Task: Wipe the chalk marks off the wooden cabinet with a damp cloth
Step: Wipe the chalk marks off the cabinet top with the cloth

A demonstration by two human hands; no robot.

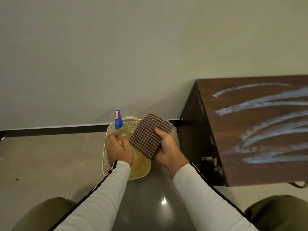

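left hand point(117, 147) grips a spray bottle point(118, 121) with a blue nozzle, fingers curled round its clear body. right hand point(166, 147) grasps a folded checked cloth point(148, 137), thumb on top and fingers beneath; the cloth sits just beside the bottle. both are held above a cream perforated basket point(140, 174) standing on the tiled floor point(50, 155) near the wall. wooden cabinet point(225, 127) stands to the right, apart from the cloth. pale chalk marks point(266, 100) streak its dark top. both sleeves white with a black stripe.
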